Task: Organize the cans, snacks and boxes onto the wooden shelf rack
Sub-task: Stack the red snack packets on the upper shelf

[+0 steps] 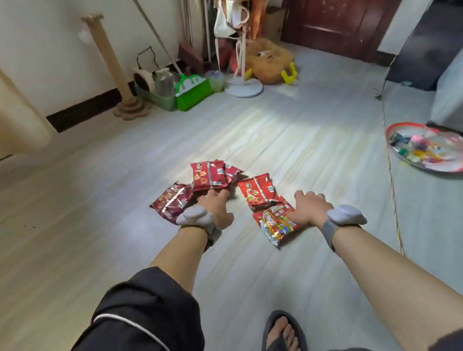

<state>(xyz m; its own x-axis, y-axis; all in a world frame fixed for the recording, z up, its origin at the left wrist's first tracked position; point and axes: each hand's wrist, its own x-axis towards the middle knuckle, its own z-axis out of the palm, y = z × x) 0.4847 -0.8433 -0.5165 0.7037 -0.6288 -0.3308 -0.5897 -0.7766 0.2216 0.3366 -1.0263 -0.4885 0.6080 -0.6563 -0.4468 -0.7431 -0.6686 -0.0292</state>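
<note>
Several red snack packets lie on the pale floor in front of me. A dark red packet (pixel 171 202) is at the left, a brighter red one (pixel 208 175) lies behind it, and another dark one (pixel 232 172) sits partly under that. My left hand (pixel 218 206) reaches between these with its fingertips touching the edge of the brighter packet. On the right lie a red packet (pixel 257 191) and a colourful red packet (pixel 276 225). My right hand (pixel 307 208) rests on these two, fingers curled over their edges. No shelf rack, cans or boxes are visible.
A green broom (pixel 192 92), jars in a green tub (pixel 163 98), a white stand base (pixel 244 90) and a plush toy (pixel 269 61) crowd the far wall. A round tray of small items (pixel 430 148) lies at the right. My slippered foot (pixel 283 335) is below.
</note>
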